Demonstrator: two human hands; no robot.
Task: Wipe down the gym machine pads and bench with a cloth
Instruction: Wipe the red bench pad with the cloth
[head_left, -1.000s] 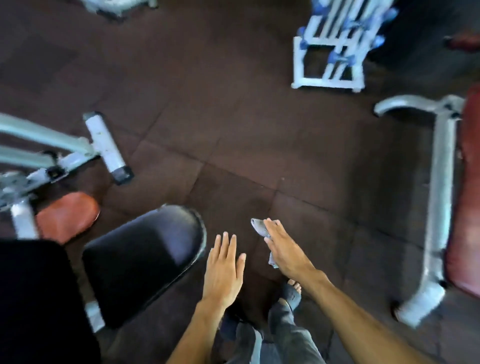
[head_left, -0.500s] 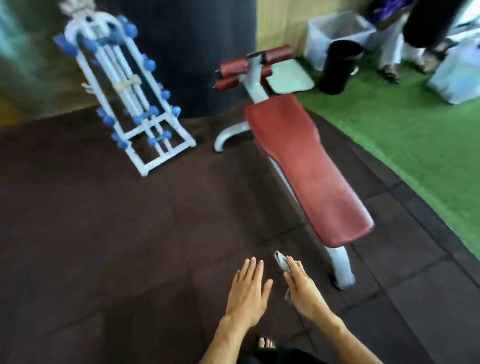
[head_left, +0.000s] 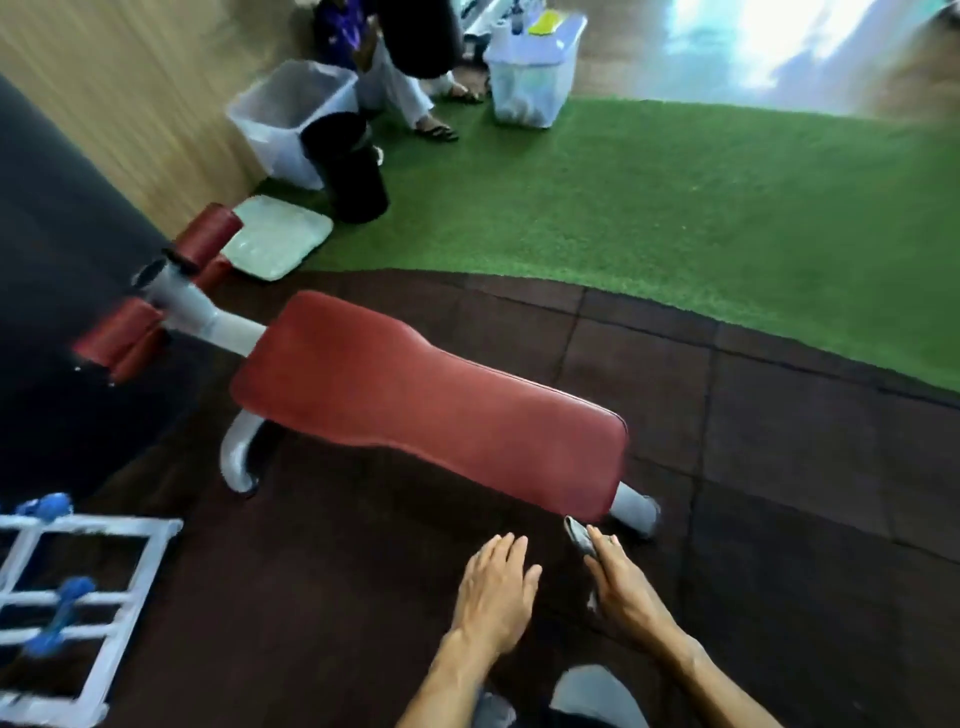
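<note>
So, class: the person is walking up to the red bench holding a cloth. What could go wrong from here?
1. The cloth is small and only pinched in the right hand; it might slip out once wiping starts.
2. The grey frame foot juts out under the near end of the red bench, close to the person's path: a possible trip or stubbed toe.
3. The left hand is empty, so nothing steadies the bench.

bench (head_left: 426, 400) red | cloth (head_left: 577, 534) grey | turf (head_left: 675, 208) green | floor tiles (head_left: 779, 519) dark brown
</note>
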